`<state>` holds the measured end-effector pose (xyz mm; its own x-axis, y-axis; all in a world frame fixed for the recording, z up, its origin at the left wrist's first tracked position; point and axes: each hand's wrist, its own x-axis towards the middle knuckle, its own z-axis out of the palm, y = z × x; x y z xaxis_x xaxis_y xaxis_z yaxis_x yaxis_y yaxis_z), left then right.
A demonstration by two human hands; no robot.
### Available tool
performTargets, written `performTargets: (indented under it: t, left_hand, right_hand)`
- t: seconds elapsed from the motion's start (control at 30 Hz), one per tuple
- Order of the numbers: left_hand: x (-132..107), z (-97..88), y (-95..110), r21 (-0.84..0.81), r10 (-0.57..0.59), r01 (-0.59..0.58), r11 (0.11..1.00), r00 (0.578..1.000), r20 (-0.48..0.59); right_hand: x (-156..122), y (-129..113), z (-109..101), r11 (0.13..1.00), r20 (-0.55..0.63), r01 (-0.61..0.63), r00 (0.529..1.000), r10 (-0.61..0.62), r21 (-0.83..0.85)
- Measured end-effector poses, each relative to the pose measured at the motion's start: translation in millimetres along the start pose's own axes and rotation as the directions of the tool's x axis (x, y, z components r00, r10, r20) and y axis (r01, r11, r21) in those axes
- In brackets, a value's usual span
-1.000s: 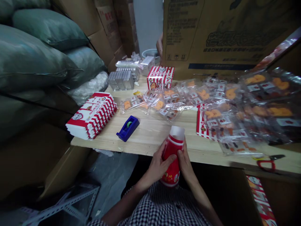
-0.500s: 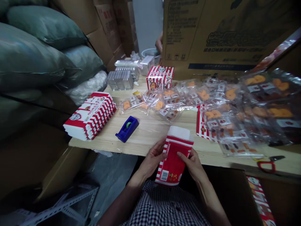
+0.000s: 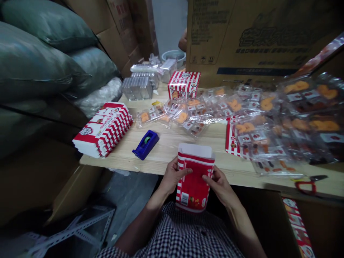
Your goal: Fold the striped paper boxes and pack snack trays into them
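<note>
A red carton with white-striped sides (image 3: 194, 184) is held upright at the table's front edge, its white top flap raised and its top end open. My left hand (image 3: 172, 176) grips the carton's left side, thumb across the front panel. On the opposite side my right hand (image 3: 219, 182) holds it, thumb pressed on the front and fingers behind, partly hidden. Beyond the carton lies a blue tape dispenser (image 3: 146, 144) with a green roll. To the left sits a stack of flattened red-and-white cartons (image 3: 103, 129). A closed striped box (image 3: 184, 85) stands farther back.
Clear packets with orange pieces (image 3: 252, 136) cover the table's right side. Red-handled scissors (image 3: 309, 184) lie at the front right edge. Clear plastic trays (image 3: 137, 88) stand at the back left. A large cardboard box (image 3: 209, 39) blocks the back; another person's arm (image 3: 183, 41) shows beside it.
The carton has shifted slightly left and turned more upright, its top opening wider between my hands. Both hands keep their hold. The view has tilted a little.
</note>
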<state>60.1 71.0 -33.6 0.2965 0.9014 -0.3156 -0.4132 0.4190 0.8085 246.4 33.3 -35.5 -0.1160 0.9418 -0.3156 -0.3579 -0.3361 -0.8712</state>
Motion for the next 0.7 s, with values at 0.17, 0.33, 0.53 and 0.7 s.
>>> performTargets:
  t: [0.17,0.33,0.53,0.7]
  left_hand:
    - [-1,-1.7,-3,-0.007,0.035,-0.035,0.999,0.999,-0.027]
    - [-13,-27.5,4,0.130,-0.168,0.145,0.981,0.966,0.196]
    - [-18,-52.8,-3,0.190,-0.247,0.220,0.957,0.959,0.136]
    - [-10,-55.6,-4,0.153,-0.165,0.141,0.978,0.975,0.152]
  right_hand:
    - [6,2,8,0.999,-0.088,0.038,0.995,-0.039,-0.006]
    - [11,12,3,0.998,-0.155,0.069,0.986,-0.067,0.005]
    - [8,19,2,0.997,-0.162,0.081,0.984,-0.079,0.009]
    - [-8,19,-5,1.000,0.004,-0.023,1.000,0.023,0.019]
